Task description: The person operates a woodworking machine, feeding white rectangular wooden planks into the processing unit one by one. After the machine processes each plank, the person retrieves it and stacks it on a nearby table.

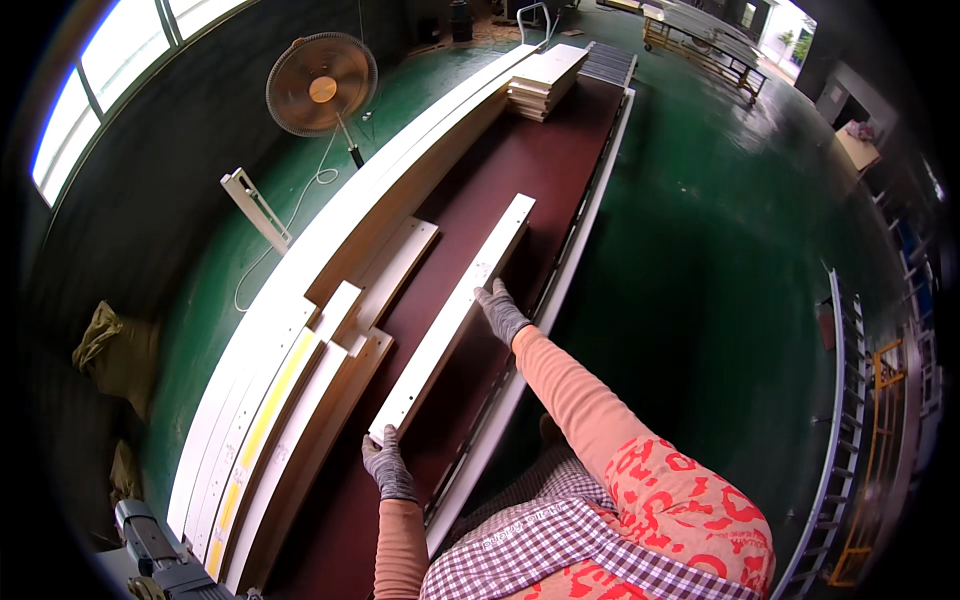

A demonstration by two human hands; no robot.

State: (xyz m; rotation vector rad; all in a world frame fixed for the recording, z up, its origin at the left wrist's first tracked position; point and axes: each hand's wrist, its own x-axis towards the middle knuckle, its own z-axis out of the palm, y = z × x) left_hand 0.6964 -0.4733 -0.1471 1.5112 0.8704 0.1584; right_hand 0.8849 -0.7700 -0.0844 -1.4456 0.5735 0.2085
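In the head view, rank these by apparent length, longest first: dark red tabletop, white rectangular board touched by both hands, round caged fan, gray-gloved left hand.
1. Dark red tabletop
2. White rectangular board
3. Round caged fan
4. Gray-gloved left hand

Apparent length only; the fan is farther away.

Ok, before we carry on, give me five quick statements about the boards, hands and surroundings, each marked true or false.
1. The left hand is at the near end of the long white board. True.
2. The right hand is bare. False: it is gloved.
3. A stack of short white boards lies toward the far end of the dark red surface. True.
4. The fan stands to the right of that surface. False: it stands to the left.
5. The yellow strip is on the board between the two hands. False: it runs among the boards lying to the left.
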